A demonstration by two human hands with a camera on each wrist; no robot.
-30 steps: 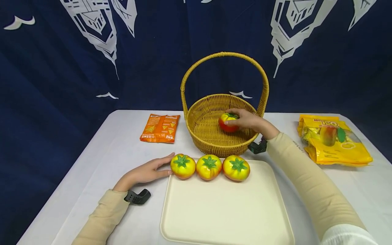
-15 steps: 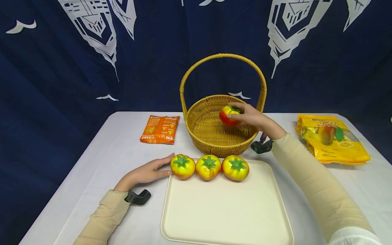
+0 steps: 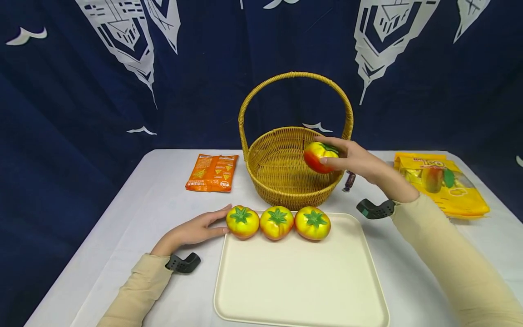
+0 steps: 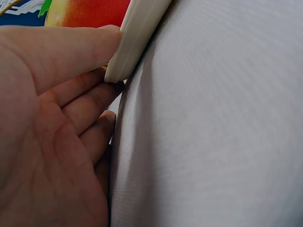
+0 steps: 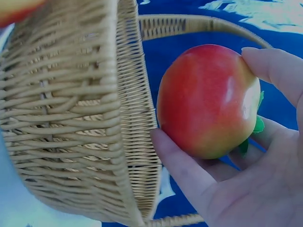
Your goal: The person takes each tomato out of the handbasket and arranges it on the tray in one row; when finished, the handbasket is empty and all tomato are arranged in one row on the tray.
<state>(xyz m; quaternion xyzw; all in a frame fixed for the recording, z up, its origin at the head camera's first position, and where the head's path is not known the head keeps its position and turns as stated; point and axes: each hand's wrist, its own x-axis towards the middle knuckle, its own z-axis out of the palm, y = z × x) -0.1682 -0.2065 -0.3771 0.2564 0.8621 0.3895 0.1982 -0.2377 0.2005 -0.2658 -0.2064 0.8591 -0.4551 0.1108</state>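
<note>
My right hand [image 3: 354,156] pinches a red-and-yellow tomato [image 3: 319,157] between thumb and fingers, over the right side of the wicker basket [image 3: 271,177]. In the right wrist view, the tomato [image 5: 206,101] shows its smooth red side beside the basket's rim, its green leaves toward my palm. My left hand [image 3: 194,230] lies at the back left corner of the cream tray [image 3: 300,281], fingers nearly straight. In the left wrist view, the thumb touches the tray's rim [image 4: 137,40]. Three tomatoes stand in a row along the tray's back edge: left [image 3: 243,222], middle [image 3: 277,223], right [image 3: 312,223].
An orange snack bag [image 3: 212,173] lies left of the basket. At the right is a yellow mango-print bag [image 3: 445,184], partly behind the right forearm. A small dark wrapped candy [image 3: 349,181] lies beside the basket, whose tall handle [image 3: 294,74] arches upward.
My right hand has lifted the tomato from inside the basket and carried it right, toward the basket's right rim. The left hand and the three tomatoes have stayed in place.
</note>
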